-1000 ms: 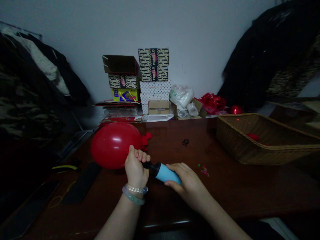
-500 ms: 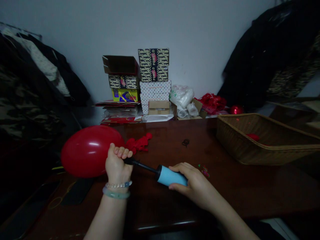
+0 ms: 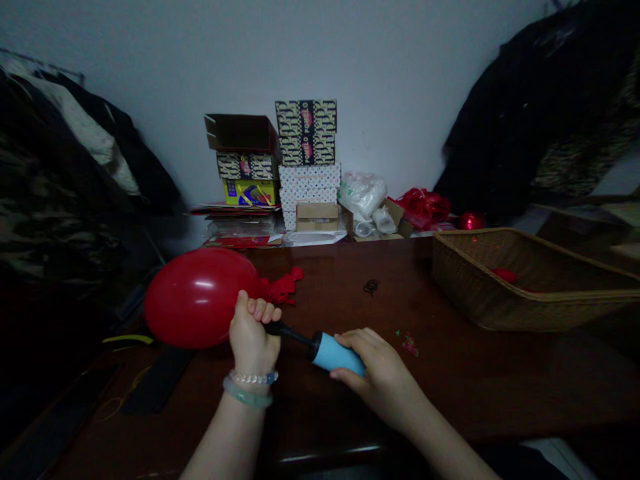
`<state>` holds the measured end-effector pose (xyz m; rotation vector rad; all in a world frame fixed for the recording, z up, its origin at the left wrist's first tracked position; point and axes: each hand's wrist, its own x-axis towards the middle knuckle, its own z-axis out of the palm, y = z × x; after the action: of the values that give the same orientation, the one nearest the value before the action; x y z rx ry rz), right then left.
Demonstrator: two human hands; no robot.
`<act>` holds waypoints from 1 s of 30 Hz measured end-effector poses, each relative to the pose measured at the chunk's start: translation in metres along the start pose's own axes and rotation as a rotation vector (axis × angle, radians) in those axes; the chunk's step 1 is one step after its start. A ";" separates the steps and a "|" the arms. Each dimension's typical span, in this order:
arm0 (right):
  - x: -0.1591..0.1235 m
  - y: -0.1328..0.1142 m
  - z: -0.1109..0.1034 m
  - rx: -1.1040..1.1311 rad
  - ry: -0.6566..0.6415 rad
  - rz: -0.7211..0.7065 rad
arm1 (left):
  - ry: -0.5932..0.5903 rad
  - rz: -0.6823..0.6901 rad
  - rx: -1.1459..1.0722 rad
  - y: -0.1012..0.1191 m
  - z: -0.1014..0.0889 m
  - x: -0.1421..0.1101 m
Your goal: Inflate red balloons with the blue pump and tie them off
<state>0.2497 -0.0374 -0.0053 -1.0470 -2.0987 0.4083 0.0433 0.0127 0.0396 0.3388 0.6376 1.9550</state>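
Observation:
An inflated red balloon (image 3: pixel 200 297) hangs over the left part of the dark wooden table (image 3: pixel 450 373). My left hand (image 3: pixel 253 337) is closed in a fist round the balloon's neck and the black nozzle end of a hand pump. The pump's light blue barrel (image 3: pixel 335 353) is gripped by my right hand (image 3: pixel 375 370), fingers wrapped over it. A short stretch of black rod shows between the two hands. Beaded bracelets circle my left wrist.
Flat red balloons (image 3: pixel 280 287) lie behind the pump. A wicker basket (image 3: pixel 465 280) with something red inside sits at right. Stacked patterned boxes (image 3: pixel 307 160), plastic bags and red ribbon line the wall. A small black loop (image 3: pixel 370 287) lies mid-table. Dark clothing hangs on both sides.
The pump rod, pulled out long half a second ago, is now partly pushed back in. My left hand and the balloon have shifted right, toward the blue barrel.

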 end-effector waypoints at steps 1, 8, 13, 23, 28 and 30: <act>-0.001 -0.001 0.004 0.007 0.022 -0.011 | -0.008 -0.014 0.011 -0.004 0.001 -0.002; 0.000 -0.002 0.018 0.055 0.053 0.015 | 0.000 -0.059 0.080 -0.019 0.008 -0.012; 0.001 -0.003 0.018 0.056 -0.001 0.133 | -0.012 -0.022 0.116 -0.017 0.011 -0.013; 0.004 -0.008 -0.008 0.090 -0.165 0.117 | -0.050 0.020 0.068 0.008 0.009 0.001; 0.005 -0.006 -0.013 0.058 -0.186 0.130 | 0.003 0.018 0.039 0.016 0.003 0.010; 0.004 -0.005 -0.010 0.028 -0.160 0.121 | -0.002 0.014 0.033 0.013 0.002 0.011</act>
<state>0.2525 -0.0376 0.0062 -1.1619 -2.1688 0.5963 0.0295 0.0183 0.0479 0.3659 0.6683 1.9593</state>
